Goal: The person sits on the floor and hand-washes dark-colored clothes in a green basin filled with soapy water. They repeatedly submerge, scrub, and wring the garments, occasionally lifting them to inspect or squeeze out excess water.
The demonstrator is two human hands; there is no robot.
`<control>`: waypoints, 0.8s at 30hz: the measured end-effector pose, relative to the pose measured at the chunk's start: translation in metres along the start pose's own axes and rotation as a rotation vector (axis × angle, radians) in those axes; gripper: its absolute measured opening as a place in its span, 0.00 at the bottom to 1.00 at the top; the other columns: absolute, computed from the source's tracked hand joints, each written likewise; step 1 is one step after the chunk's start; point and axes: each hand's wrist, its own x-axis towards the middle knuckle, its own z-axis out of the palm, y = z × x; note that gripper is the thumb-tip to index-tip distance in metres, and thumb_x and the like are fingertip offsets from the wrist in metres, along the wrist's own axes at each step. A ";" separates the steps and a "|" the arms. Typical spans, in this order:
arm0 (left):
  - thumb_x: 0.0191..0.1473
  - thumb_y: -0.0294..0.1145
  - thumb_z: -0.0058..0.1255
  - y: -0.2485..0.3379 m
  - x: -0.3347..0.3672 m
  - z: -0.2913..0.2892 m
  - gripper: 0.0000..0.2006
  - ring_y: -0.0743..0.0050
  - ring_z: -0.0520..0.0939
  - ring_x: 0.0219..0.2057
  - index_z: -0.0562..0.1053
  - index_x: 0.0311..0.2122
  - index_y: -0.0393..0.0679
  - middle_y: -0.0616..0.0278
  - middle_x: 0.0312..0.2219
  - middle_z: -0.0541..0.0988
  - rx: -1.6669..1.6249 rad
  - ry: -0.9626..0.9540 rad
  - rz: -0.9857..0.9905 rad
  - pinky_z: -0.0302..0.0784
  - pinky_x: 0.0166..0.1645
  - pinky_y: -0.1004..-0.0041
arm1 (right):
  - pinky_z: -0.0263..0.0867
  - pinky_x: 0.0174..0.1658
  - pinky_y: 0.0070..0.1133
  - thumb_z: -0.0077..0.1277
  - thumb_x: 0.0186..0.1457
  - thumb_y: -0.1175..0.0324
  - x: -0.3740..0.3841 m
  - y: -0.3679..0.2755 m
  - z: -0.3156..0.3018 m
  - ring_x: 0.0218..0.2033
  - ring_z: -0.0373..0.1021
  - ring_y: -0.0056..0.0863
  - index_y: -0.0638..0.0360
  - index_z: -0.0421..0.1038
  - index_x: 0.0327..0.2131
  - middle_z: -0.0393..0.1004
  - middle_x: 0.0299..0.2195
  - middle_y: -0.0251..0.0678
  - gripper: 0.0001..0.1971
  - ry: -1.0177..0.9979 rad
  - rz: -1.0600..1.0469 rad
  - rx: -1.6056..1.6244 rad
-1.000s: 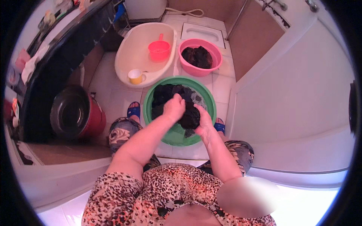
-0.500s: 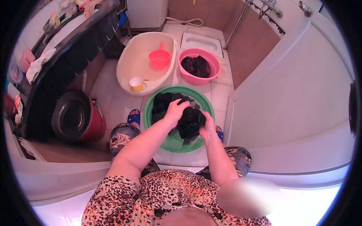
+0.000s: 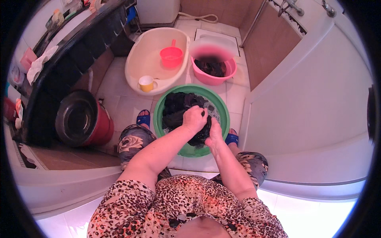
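Note:
A green basin stands on the tiled floor between my feet, holding dark wet cloth and some foam. My left hand is clenched on the dark cloth near the basin's middle. My right hand grips the same bunch of cloth just beside it, at the basin's near right side. Both forearms reach down from the lower edge over my patterned clothing.
Beyond the green basin sit a pink basin with dark laundry and a cream oval tub holding a pink scoop and a yellow cup. A red bucket with a metal bowl stands left. A white bathtub wall runs along the right.
My hands have shifted slightly on the cloth, the left one moving rightward toward the right hand. The view has tilted a little, so the basins sit lower in the picture.

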 end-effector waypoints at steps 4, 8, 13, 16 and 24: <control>0.42 0.34 0.56 0.058 -0.037 -0.015 0.09 0.52 0.78 0.24 0.73 0.16 0.45 0.54 0.20 0.74 -0.270 -0.209 0.398 0.74 0.30 0.61 | 0.69 0.41 0.28 0.37 0.61 0.56 0.061 0.022 -0.082 0.37 0.71 0.29 0.57 0.70 0.41 0.73 0.37 0.37 0.17 -0.349 -0.468 -0.105; 0.48 0.39 0.54 0.009 -0.023 -0.003 0.10 0.48 0.79 0.26 0.75 0.24 0.43 0.50 0.21 0.76 -0.079 -0.183 0.048 0.74 0.32 0.58 | 0.70 0.40 0.29 0.40 0.61 0.57 0.023 0.010 -0.019 0.36 0.72 0.31 0.60 0.70 0.43 0.75 0.36 0.37 0.18 -0.013 0.011 -0.005; 0.57 0.54 0.46 -0.009 0.024 -0.019 0.23 0.52 0.79 0.40 0.77 0.41 0.42 0.48 0.35 0.80 -0.387 -0.524 -0.194 0.72 0.47 0.66 | 0.70 0.41 0.31 0.44 0.58 0.57 0.022 -0.012 -0.016 0.38 0.73 0.32 0.60 0.72 0.41 0.75 0.37 0.38 0.17 -0.044 0.032 -0.123; 0.49 0.57 0.54 0.017 0.030 -0.046 0.26 0.49 0.80 0.37 0.79 0.35 0.40 0.46 0.31 0.80 -0.179 -0.755 -0.025 0.74 0.45 0.63 | 0.68 0.44 0.30 0.46 0.57 0.56 0.027 -0.036 -0.031 0.38 0.72 0.34 0.60 0.71 0.39 0.75 0.36 0.38 0.16 -0.015 0.046 0.024; 0.43 0.27 0.60 -0.003 0.030 -0.025 0.13 0.58 0.76 0.43 0.72 0.34 0.35 0.53 0.38 0.74 -0.497 -0.133 -0.004 0.70 0.50 0.69 | 0.60 0.27 0.23 0.44 0.59 0.54 0.020 -0.028 -0.011 0.26 0.64 0.22 0.56 0.70 0.31 0.67 0.24 0.29 0.15 0.155 -0.171 -0.141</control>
